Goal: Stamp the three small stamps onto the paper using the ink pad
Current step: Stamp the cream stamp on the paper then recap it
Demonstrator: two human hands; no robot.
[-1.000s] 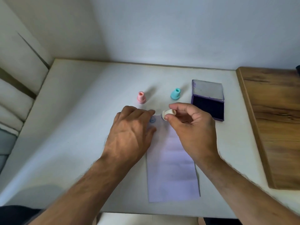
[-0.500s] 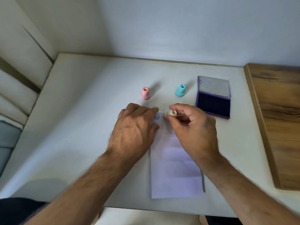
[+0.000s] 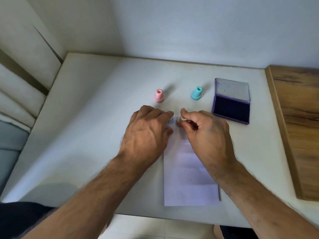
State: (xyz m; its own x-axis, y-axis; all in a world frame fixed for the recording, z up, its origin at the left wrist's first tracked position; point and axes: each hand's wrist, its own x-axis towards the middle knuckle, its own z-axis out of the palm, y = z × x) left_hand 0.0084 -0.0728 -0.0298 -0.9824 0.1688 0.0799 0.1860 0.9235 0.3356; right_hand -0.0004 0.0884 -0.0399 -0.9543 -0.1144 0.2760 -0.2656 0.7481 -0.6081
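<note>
While right hand (image 3: 205,130) grip pinches cream stamp (image 3: 180,120) onto paper (image 3: 188,178), 1 blue print (image 3: 170,120) shows just left of it under flat, empty left hand (image 3: 146,131); pink stamp (image 3: 159,95) & teal stamp (image 3: 196,93) stand beyond, prob. 2 to go.

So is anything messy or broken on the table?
Nothing stands out. The pink stamp and teal stamp stand upright, the ink pad lies open, and the paper is flat with one tidy print.

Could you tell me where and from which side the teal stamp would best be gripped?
Pinch the teal stamp by its narrow upper neck, coming down from above. It stands upright on its wider base, apart from the ink pad and pink stamp, so fingers probably have room on either side.
</note>
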